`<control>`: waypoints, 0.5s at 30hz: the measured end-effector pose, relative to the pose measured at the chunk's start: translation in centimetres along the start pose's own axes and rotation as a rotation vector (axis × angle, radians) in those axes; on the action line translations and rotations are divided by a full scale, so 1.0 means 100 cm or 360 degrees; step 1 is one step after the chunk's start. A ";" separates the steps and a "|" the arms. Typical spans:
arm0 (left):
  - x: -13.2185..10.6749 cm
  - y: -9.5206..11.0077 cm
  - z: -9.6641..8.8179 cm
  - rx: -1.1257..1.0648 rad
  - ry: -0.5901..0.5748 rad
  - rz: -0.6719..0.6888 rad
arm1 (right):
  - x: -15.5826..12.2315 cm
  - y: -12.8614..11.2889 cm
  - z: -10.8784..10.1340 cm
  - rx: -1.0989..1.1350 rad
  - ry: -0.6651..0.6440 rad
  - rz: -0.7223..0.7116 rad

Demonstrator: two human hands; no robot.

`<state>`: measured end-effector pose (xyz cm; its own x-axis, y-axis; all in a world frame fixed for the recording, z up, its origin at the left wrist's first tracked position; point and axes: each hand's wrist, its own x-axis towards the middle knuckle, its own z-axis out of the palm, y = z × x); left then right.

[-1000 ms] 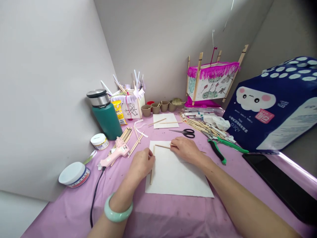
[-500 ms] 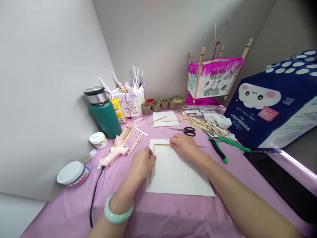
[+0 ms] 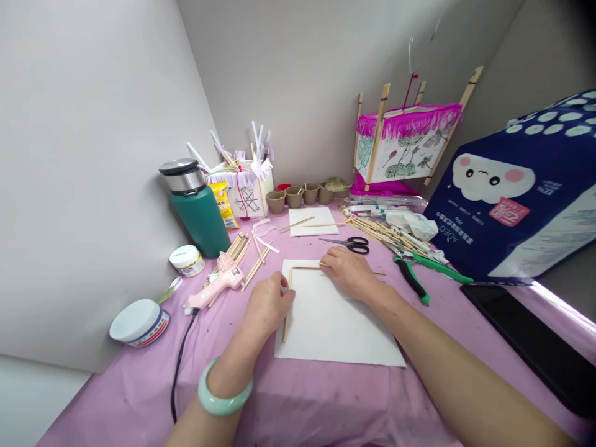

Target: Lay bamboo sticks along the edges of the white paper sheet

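On a white sheet, the left hand pinches an upright-lying stick while the right hand grips a crosswise stick; light, steady pressure should hold their corner square. Behind, a fringed box bristles with white strips, and a brown cup holds a sliver.

So my paper sheet is on the surface, one stick along its left side, another stick across its back. Glue gun left of the sheet, scissors behind, pliers and phone right.
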<state>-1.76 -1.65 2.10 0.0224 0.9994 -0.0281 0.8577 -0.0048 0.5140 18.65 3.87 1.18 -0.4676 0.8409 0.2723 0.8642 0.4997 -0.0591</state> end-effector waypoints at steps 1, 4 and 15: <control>0.000 0.000 0.000 -0.0001 -0.0001 0.0001 | 0.000 0.000 0.000 0.0000 0.0001 0.0000; 0.000 0.000 0.000 -0.0005 -0.0002 0.0006 | -0.001 0.000 -0.001 0.0002 0.0001 0.0006; 0.000 0.000 0.001 -0.0017 0.0011 0.0009 | -0.001 0.002 0.008 0.0017 0.0125 -0.0035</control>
<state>-1.75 -1.67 2.01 0.0236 0.9995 -0.0189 0.8522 -0.0103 0.5231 18.68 4.04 0.43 -0.4702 0.8110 0.3482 0.8515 0.5206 -0.0625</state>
